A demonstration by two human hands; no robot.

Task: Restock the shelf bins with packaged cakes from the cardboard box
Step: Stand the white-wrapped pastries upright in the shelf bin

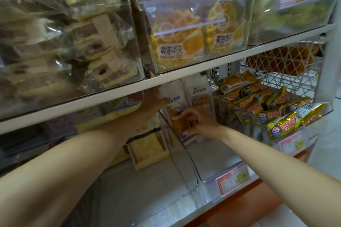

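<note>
Left hand (pixel 156 97) pinches top edge of pack (pixel 175 106); right hand (pixel 201 125) curled round its lower half.
Pack is upright at the back of clear bin (pixel 191 164) on the lower shelf, touching second pack (pixel 200 96) to its right. Price tag (pixel 232 178) on bin front. Yellow snack bags (pixel 276 105) in the next bin to the right.

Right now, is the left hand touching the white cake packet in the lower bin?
Touching. The head view shows the left hand gripping the top edge of the white cake packet, its fingers closed over the wrapper with no gap.
</note>
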